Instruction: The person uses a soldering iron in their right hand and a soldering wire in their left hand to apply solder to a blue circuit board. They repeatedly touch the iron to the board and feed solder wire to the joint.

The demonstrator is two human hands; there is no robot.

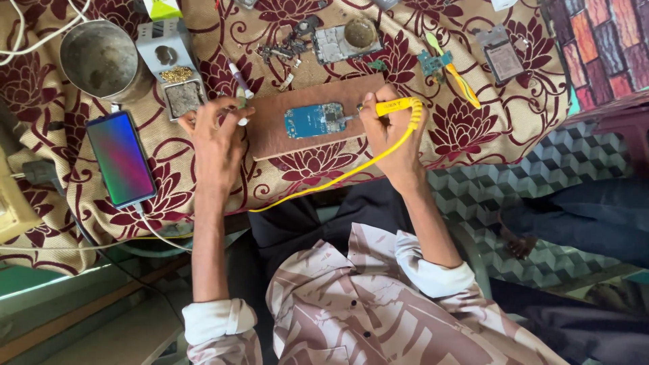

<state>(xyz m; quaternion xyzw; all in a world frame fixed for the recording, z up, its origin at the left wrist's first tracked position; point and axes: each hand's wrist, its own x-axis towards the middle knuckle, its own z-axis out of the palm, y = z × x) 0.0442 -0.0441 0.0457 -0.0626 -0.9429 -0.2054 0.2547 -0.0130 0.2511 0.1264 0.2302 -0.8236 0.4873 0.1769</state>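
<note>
So we've got a small blue rectangular circuit board (314, 120) lying flat on a brown wooden slab (270, 128), roughly in the middle of the worktop (473, 135). The board is crowded with tiny silvery parts and looks matte, with a few shiny spots. Our right hand (391, 135) is closed around a yellow-handled soldering iron (392, 106), and its metal tip sits at the board's right edge. The iron's ribbed yellow cord (338, 177) curls off the handle and runs down toward our lap. Our left hand (218, 138) is just left of the slab, fingers pinched on a thin white stick-like thing (241, 111); we can't tell what it is exactly.

The worktop is draped in a beige cloth with big maroon flowers, soft and a bit rumpled. On the left lies a glossy smartphone with a rainbow-tinted screen (121, 159), plugged into a white cable. Above it stands a dull round metal cup (101, 59), and beside that a small grey tray with brassy wool (177, 74). More loose green circuit bits (433, 63) lie further back.
</note>
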